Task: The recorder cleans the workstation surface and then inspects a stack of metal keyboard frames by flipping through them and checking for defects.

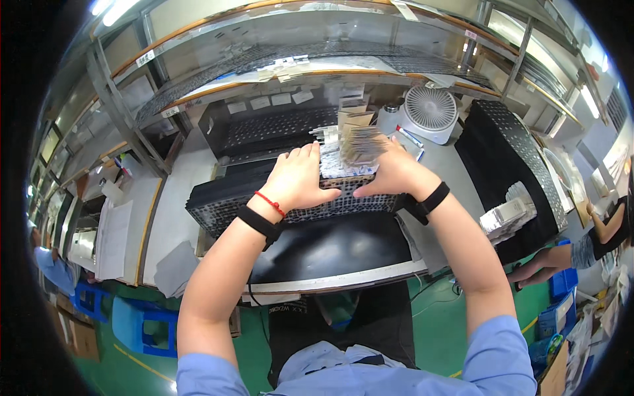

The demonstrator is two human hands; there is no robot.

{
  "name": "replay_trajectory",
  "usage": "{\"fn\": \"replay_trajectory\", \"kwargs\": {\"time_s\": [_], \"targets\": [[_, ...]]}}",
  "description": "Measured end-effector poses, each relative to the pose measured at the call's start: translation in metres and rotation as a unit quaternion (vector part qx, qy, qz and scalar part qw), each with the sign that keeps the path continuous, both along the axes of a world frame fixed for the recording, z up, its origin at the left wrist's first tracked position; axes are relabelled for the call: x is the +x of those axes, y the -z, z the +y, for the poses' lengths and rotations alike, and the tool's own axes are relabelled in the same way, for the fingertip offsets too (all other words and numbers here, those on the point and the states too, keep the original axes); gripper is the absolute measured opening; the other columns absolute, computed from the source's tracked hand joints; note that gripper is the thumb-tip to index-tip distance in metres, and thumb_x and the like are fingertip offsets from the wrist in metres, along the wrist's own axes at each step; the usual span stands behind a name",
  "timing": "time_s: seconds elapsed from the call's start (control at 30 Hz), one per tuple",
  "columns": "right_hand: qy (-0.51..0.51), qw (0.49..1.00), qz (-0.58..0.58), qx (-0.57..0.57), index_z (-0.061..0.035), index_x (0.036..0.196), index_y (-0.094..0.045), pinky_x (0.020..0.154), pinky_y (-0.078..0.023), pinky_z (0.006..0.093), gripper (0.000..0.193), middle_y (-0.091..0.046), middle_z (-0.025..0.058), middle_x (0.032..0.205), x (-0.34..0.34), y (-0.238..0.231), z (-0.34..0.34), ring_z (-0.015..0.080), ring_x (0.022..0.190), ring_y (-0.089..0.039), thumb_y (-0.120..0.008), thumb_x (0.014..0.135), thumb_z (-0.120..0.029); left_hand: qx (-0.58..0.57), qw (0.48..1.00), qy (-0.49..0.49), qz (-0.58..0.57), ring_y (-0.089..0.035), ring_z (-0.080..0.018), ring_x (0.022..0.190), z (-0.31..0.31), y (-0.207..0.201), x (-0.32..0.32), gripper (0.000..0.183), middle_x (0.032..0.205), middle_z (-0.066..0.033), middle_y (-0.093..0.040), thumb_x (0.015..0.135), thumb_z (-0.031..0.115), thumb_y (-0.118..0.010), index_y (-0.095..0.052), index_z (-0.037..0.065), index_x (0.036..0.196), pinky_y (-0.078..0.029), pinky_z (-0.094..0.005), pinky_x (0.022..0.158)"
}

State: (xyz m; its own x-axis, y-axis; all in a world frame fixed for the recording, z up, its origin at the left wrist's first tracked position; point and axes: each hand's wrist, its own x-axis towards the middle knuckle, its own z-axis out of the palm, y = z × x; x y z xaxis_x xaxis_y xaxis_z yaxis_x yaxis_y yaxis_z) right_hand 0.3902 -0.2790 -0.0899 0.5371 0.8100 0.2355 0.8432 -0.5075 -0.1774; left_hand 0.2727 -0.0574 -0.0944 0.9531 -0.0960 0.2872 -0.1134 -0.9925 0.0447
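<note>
A bundle of thin pale cards (pixel 363 146), blurred at its upper right, stands on edge on top of a black perforated tray (pixel 304 212). My left hand (pixel 298 177) lies at the bundle's left side, fingers stretched away from me and thumb out to the right, holding nothing I can see. From the right, my right hand (pixel 399 168) curves round the bundle, its fingertips partly hidden by the cards. Both thumbs point toward each other before the tray's front face. White and bluish sheets (pixel 347 170) show between the hands, under the cards.
Nearer me lies a glossy black curved surface (pixel 330 247). Behind stand a black dotted rack (pixel 264 129) and a white fan (pixel 429 112), with pens (pixel 411 136) beside it. At right, silvery packs (pixel 508 214) lean by a tall black panel (pixel 508 152). Another person (pixel 588 237) is far right.
</note>
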Motion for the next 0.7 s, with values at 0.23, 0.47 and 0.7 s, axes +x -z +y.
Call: {"fn": "replay_trajectory", "kwargs": {"time_s": [0.23,0.47,0.7], "targets": [[0.027,1.0,0.004,-0.003,0.005,0.151,-0.029,0.122,-0.019,0.0543,0.123,-0.033,0.029,0.155,0.0,0.01,-0.006,0.0415,0.148,-0.027,-0.088,0.061,-0.056,-0.007,1.0,0.004,-0.003,-0.055,-0.038,0.124,-0.004,0.003,-0.005,0.107,0.136,-0.029,-0.054,0.073,0.054,-0.077,-0.036,-0.015,0.144,-0.044,-0.0462,0.104],[-0.014,0.994,0.031,0.104,0.0135,0.15,-0.025,0.122,-0.023,0.0481,0.12,-0.03,0.033,0.155,-0.006,-0.004,-0.015,0.0417,0.149,-0.026,-0.089,0.067,-0.045,-0.021,0.999,0.007,0.024,-0.053,-0.0382,0.126,-0.006,-0.002,-0.011,0.106,0.139,-0.0287,-0.052,0.075,0.053,-0.076,-0.034,-0.015,0.146,-0.044,-0.0476,0.104],[-0.069,0.943,0.061,0.321,0.0036,0.142,-0.042,0.112,-0.037,0.0427,0.088,-0.051,0.023,0.135,-0.072,0.008,-0.018,0.0373,0.131,-0.047,-0.088,0.072,-0.025,-0.01,1.0,-0.013,0.012,-0.056,-0.0366,0.122,-0.007,-0.003,-0.012,0.105,0.134,-0.0254,-0.056,0.074,0.052,-0.077,-0.035,-0.013,0.146,-0.046,-0.0457,0.102]]}}
